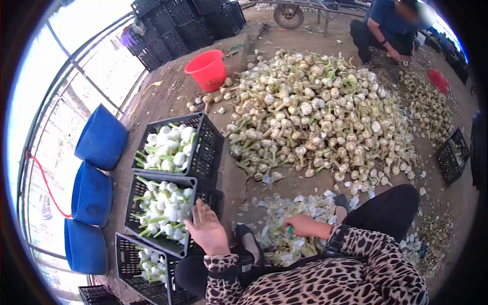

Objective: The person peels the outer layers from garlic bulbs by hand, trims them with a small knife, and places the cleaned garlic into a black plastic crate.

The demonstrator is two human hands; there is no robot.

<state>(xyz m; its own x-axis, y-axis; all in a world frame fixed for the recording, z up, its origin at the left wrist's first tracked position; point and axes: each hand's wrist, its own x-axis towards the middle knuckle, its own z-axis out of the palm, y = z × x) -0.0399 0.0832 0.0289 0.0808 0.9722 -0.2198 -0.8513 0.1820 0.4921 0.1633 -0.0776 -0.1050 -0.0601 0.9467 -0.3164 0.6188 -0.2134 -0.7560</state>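
— resting on what, that left hand (206,230)?
— on the near corner of the middle crate (207,195), palm down, fingers spread and flat. it has hold of nothing. the fingertips lie just beside the white bulbs (165,206) that fill that crate.
— and the right hand (303,225)?
— curled into a fist, low over the peelings (300,206) on the ground, between the shoe (249,244) and the black-trousered leg (386,208). a green-tipped thing (291,230) pokes out of the fist. it's too small to tell what it is.
— how do the crates sit?
— three black mesh ones in a row at the person's left. the far crate (209,147) touches the middle one, and both are heaped with white bulbs on green stalks. the near crate (124,251) is partly hidden behind the leopard-print sleeve (223,277).
— where's the rest of the crop?
— a big heap (320,112) of duller bulbs lies on the dirt floor ahead, well apart from both hands, with the peelings between it and the right hand.
— around that?
— a red bucket (207,70) near the heap's far left edge, stacked black crates (178,25) behind it, blue barrels (101,137) along the left wall. another person (386,25) crouches at the heap's far side, one hand down at the ground.
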